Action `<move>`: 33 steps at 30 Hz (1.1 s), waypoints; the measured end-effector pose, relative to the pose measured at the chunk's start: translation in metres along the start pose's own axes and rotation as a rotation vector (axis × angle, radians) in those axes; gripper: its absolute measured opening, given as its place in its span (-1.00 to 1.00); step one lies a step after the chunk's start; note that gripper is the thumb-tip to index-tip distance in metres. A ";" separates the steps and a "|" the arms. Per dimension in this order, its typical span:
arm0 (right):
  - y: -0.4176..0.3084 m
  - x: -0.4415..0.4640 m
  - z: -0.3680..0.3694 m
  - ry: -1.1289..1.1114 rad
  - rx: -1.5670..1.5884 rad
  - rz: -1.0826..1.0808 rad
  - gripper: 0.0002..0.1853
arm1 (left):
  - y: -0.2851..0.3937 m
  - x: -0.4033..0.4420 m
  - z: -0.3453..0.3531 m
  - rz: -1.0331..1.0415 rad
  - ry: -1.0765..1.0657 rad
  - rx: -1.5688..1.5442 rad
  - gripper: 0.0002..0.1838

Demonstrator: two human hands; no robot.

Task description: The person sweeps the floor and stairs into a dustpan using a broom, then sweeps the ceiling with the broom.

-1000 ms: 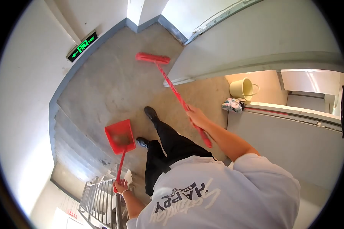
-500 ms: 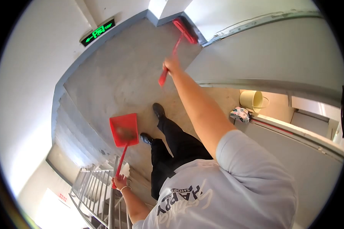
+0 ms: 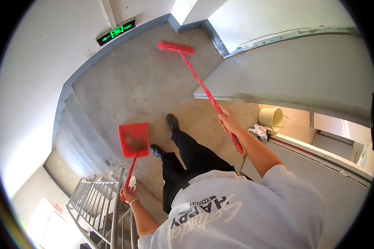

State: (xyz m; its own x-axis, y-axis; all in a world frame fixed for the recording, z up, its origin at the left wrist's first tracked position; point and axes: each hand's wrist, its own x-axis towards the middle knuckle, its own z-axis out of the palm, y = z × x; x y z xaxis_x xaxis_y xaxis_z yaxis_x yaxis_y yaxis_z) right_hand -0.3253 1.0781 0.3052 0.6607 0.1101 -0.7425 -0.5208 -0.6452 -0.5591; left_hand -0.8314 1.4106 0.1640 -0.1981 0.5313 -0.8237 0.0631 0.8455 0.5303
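Note:
My right hand is wrapped round the lower part of the long red handle of a broom. The broom's red bristle head is on or just over the grey floor near the far wall. My left hand grips the handle end of a red dustpan, beside the stair railing. The dustpan's pan lies on the floor just left of my shoes, with a greyish-brown heap of dirt in it.
A metal railing and stairs lie to the left. On the right stands a grey door; in the doorway are a yellow bucket and a patterned bundle. A green exit sign hangs on the wall.
The broom head has moved left, out of the corner by the door. My right hand has come back toward my body and to the right. The dustpan has stayed nearly in place.

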 end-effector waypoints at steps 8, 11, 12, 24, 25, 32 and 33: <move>-0.042 0.130 0.107 0.091 -0.204 -0.164 -0.55 | 0.013 -0.014 0.005 0.021 -0.002 0.114 -0.76; -0.024 0.118 0.128 0.019 -0.487 -0.063 -0.47 | 0.011 -0.012 0.006 0.026 0.006 0.113 -0.76; 0.017 0.109 0.130 0.040 -0.576 -0.095 -0.45 | 0.007 -0.010 0.007 0.032 -0.018 0.124 -0.76; 0.032 -0.127 0.025 -0.173 -0.421 0.264 -0.51 | 0.001 -0.004 0.003 0.040 -0.088 0.178 -0.81; 0.036 -0.114 0.026 -0.116 -0.462 0.135 -0.52 | 0.001 -0.004 0.003 0.042 -0.077 0.182 -0.80; -0.013 0.088 0.068 0.148 -0.398 -0.116 -0.59 | 0.011 -0.006 -0.001 0.035 -0.105 0.207 -0.75; -0.023 0.100 0.072 0.087 -0.330 -0.030 -0.60 | 0.011 -0.006 -0.002 0.054 -0.106 0.230 -0.74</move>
State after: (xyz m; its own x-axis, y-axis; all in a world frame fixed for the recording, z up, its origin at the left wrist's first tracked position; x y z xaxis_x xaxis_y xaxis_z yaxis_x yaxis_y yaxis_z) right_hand -0.2860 1.1582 0.2172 0.7243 0.0767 -0.6852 -0.3069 -0.8541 -0.4200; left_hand -0.8318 1.4164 0.1751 -0.0856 0.5681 -0.8185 0.2944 0.7993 0.5239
